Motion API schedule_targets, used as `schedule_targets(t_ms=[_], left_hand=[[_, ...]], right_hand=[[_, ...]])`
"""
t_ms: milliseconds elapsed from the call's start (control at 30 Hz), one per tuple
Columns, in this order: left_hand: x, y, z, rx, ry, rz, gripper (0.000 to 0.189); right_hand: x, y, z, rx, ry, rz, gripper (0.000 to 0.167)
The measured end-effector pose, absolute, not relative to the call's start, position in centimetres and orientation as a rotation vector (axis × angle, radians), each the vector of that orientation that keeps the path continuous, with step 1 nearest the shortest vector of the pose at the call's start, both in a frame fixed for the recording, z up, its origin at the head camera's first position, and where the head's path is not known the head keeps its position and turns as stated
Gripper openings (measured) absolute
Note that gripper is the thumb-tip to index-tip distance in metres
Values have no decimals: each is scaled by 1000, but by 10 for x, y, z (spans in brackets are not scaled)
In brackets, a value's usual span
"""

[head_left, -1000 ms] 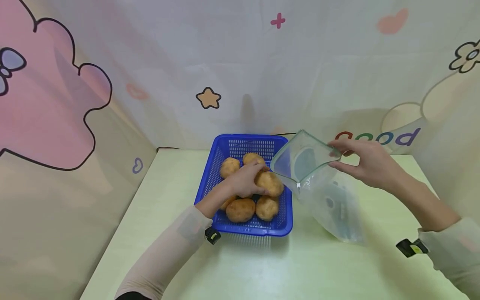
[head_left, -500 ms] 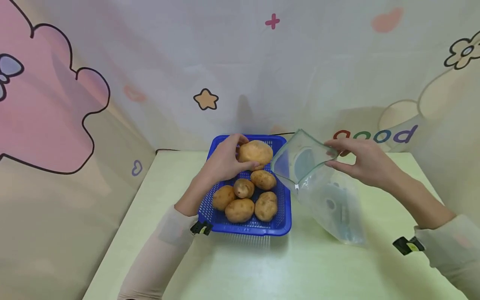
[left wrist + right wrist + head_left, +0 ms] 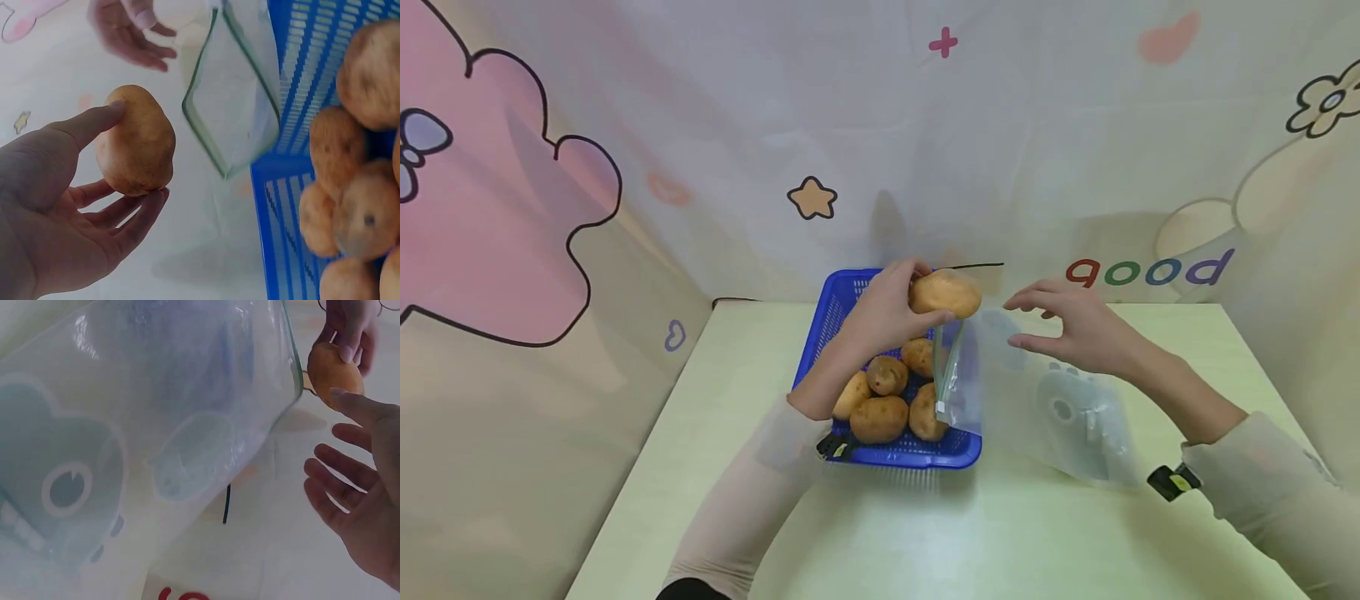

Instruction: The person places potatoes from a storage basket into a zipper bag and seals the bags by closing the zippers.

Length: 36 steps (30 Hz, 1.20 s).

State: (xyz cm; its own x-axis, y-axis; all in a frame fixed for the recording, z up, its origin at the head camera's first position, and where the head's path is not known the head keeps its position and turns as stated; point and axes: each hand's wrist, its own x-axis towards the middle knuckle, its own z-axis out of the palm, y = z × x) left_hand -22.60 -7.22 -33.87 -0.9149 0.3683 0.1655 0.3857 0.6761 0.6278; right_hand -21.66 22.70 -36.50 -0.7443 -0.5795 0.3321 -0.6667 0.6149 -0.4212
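Below, pale tabletop (image 3: 1015, 533); behind, cartoon-printed backdrop (image 3: 1037, 158); left hand (image 3: 886, 310) grips potato (image 3: 947, 294).

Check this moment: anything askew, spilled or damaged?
Nothing looks spilled or damaged. Slightly odd: no hand steadies the bag, though its open mouth overlaps the basket in the head view. The left hand holds a potato; the right hand holds nothing.

Two hands — one left hand (image 3: 887, 310), one right hand (image 3: 1078, 331); one blue basket (image 3: 961, 450); at least six potatoes (image 3: 880, 419) inside it, and one held potato (image 3: 945, 294); one translucent bag (image 3: 1082, 417); one printed star (image 3: 812, 198); one printed cross (image 3: 943, 42); four printed letters (image 3: 1148, 271).
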Motion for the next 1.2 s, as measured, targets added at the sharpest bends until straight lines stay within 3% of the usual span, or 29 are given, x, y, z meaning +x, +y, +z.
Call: schedule_targets(t_ms=[267, 467, 600, 933, 1067, 1200], left_hand=[[-224, -89, -353, -637, -2885, -1054, 64], [-222, -87, -362, -627, -2918, -1026, 64], [-219, -73, -362, -698, -2942, -997, 65], [-209, -25, -363, -927, -2873, -719, 64], [-210, -29, -369, -883, -2853, -828, 68], [-203, -56, -378, -822, -2874, -1067, 65]], right_hand=[[-223, 200, -375, 1194, -2788, 648, 52], [-223, 197, -371, 1183, -2810, 562, 27], [-220, 210, -365, 1132, -2783, 569, 20], [-201, 240, -350, 1084, -2570, 617, 34], [-199, 248, -351, 1013, -2590, 621, 47], [-198, 258, -355, 999, -2574, 627, 46]])
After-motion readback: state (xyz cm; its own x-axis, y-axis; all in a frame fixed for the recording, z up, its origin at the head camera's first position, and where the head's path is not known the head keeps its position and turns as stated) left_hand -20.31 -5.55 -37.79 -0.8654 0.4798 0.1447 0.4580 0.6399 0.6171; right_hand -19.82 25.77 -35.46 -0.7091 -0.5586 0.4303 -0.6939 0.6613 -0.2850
